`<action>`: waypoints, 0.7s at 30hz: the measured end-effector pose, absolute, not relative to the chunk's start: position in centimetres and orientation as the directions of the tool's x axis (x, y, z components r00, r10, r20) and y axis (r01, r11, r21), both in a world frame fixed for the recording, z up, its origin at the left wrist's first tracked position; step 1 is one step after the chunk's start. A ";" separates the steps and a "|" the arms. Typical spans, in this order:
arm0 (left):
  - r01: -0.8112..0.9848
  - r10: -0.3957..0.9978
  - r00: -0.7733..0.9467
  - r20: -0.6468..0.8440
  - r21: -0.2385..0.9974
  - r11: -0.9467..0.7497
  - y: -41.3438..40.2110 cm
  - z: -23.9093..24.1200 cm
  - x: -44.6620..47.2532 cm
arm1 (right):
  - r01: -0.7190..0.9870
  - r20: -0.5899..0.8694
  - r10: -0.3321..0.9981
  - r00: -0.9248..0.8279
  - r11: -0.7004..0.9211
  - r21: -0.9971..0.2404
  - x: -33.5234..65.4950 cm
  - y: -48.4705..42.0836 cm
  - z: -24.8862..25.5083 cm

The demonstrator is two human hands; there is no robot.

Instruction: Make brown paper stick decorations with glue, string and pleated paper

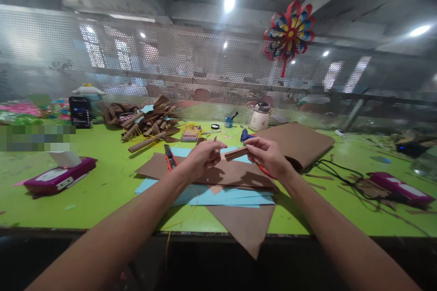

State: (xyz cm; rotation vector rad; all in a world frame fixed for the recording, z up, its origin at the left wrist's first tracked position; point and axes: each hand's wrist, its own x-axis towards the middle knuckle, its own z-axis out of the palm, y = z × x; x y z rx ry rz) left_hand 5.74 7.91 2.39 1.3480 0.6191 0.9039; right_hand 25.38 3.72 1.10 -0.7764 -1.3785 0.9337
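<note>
My right hand [268, 154] pinches a small bundle of folded brown paper strips [235, 154], its layered end facing left. Just left of the bundle, my left hand [205, 158] has its index finger stretched towards it and the other fingers loosely curled; I see nothing in it. Both hands are above a long brown paper piece [225, 173], which lies on light blue paper sheets [218, 198]. An orange and black tool [170, 158] rests by my left forearm. Red-orange handles [265, 171] show partly beneath my right hand. Behind it lies a blue tool [245, 135].
A large folded brown sheet [297, 141] lies right. Brown paper rolls [153, 122] are heaped back left. Purple boxes stand left [61, 176] and right [403, 188], the right one among black cables [344, 177]. A brown paper corner [251, 236] overhangs the green table's [112, 200] front edge.
</note>
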 end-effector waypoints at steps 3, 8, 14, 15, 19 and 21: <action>-0.032 0.817 0.564 0.117 0.992 -0.120 7.8 2.5 5.7 | -0.029 0.461 0.885 -0.058 0.461 -0.887 25.4 3.9 0.8; 0.219 0.797 0.576 0.181 0.906 -0.363 7.0 3.0 6.0 | 0.068 0.446 0.892 -0.076 0.451 -0.890 25.4 4.1 0.5; 0.291 0.793 0.559 0.244 0.837 -0.463 7.0 2.9 6.1 | 0.067 0.443 0.896 -0.038 0.444 -0.893 25.0 4.6 0.0; 0.292 0.802 0.547 0.239 0.844 -0.450 7.1 2.8 6.1 | 0.061 0.434 0.900 -0.036 0.436 -0.898 24.9 4.6 -0.1; 0.284 0.824 0.525 0.214 0.868 -0.406 7.5 2.5 6.2 | -0.018 0.381 0.923 -0.046 0.381 -0.925 24.7 4.7 -0.4; 0.276 0.825 0.523 0.215 0.873 -0.402 7.4 2.6 6.2 | -0.060 0.352 0.934 -0.061 0.349 -0.935 24.6 4.6 -0.5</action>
